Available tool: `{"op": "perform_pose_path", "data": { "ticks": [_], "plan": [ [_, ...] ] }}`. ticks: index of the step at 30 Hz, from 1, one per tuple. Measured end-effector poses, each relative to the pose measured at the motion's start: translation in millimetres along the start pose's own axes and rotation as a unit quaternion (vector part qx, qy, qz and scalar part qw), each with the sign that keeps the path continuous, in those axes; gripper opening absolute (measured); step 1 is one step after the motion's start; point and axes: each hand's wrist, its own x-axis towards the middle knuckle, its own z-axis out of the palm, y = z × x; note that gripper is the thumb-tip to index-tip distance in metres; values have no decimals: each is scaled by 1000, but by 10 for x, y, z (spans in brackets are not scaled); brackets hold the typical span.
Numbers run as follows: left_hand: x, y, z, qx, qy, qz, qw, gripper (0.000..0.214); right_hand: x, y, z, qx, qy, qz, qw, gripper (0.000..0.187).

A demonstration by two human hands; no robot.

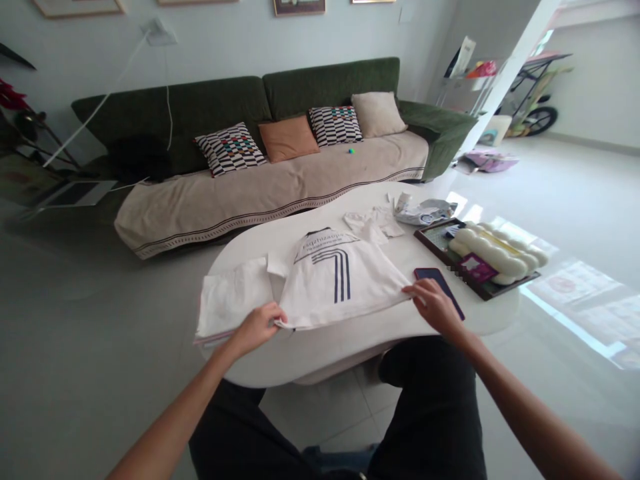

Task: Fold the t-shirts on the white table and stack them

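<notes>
A white shirt [336, 277] with dark stripes and lettering lies spread on the white oval table [320, 350], back side up. My left hand [259, 326] is closed on the shirt's near left hem corner. My right hand [434, 304] pinches the near right hem corner. Folded white cloth [231, 300] lies just left of the shirt, under my left hand's side. A dark phone [440, 288] rests on the table beside my right hand.
A smaller white garment [374, 223] and a crumpled plastic bag [423, 211] lie at the table's far side. A dark tray [479, 261] with a puffy cream object sits at the right. A green sofa [280, 143] with cushions stands behind. My dark-trousered knees are below the table edge.
</notes>
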Motion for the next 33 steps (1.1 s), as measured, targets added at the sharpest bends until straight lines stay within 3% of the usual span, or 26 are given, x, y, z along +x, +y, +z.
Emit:
{"op": "perform_pose_path", "data": {
  "ticks": [3, 5, 7, 10, 13, 16, 21, 25, 28, 33],
  "plan": [
    [-67, -171, 487, 11, -157, -23, 987, 24, -334, 127, 334, 15, -195, -13, 981, 35],
    [19, -205, 618, 9, -204, -24, 979, 26, -358, 159, 419, 33, -233, -14, 972, 32],
    [230, -208, 640, 13, -163, -15, 986, 25, -235, 137, 454, 35, -209, 8, 977, 29],
    [712, -249, 632, 42, -32, -8, 999, 31, 93, 16, 561, 24, -168, 31, 985, 31],
    [1212, -407, 701, 87, 75, -55, 992, 37, 433, -121, 800, 24, -156, 15, 987, 35],
    [1602, -645, 781, 111, 132, -107, 979, 41, 753, -163, 1072, 17, -138, 5, 990, 39],
    [2060, -998, 740, 120, 177, -140, 967, 47, 1328, -3, 1400, -10, -98, 17, 995, 48],
    [2258, -1166, 718, 132, 146, -153, 969, 48, 1670, 175, 1607, -29, -93, 32, 995, 53],
    [2272, -1263, 739, 163, 112, -198, 960, 49, 1742, 327, 1715, -37, -96, 56, 993, 47],
    [2295, -1346, 641, 183, 116, -293, 931, 67, 1754, 571, 1705, -76, -126, 98, 984, 50]
  ]
}}
